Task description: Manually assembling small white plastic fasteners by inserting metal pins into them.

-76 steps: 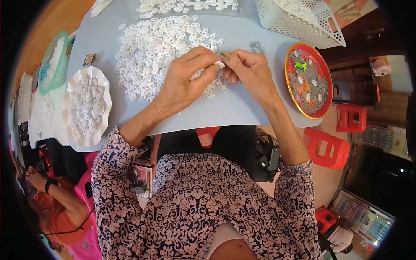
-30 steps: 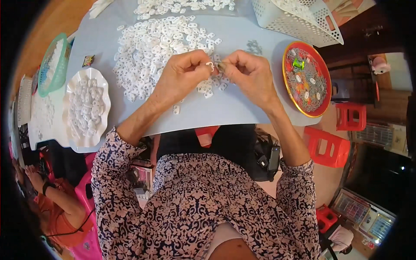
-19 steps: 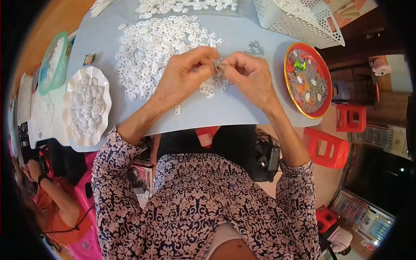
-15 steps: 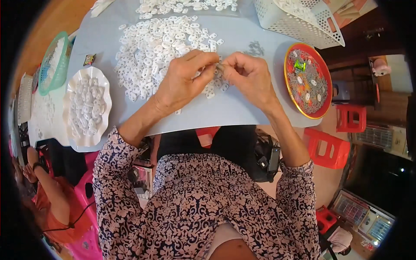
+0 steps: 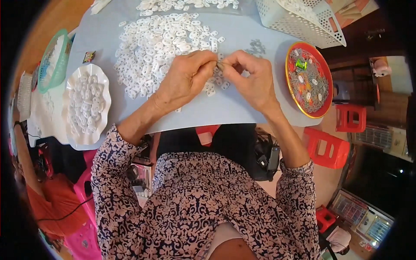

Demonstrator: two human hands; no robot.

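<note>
My left hand (image 5: 184, 78) and my right hand (image 5: 253, 79) meet fingertip to fingertip above the table's near half. Both are closed in a pinch, thumb against forefinger. A sliver of something small and greyish shows between the fingertips, too small to name. Just beyond and to the left of my hands spreads a heap of small white oval plastic pieces with holes (image 5: 145, 50). A few of these pieces lie under my fingers. Past my right hand is a little cluster of thin grey metal bits (image 5: 256, 46).
At right stands a red tray with a gold rim (image 5: 332, 89), holding grey metal bits and a green wrapper. A scalloped white dish (image 5: 106, 82) of white pieces sits at left. Baskets (image 5: 299, 30) edge the table (image 5: 195, 116). Another person's arm (image 5: 29, 164) is at far left.
My hands stay pinched together at nearly the same spot, the fingers shifting slightly. At far left the other person's arm has moved outward toward the picture's edge.
</note>
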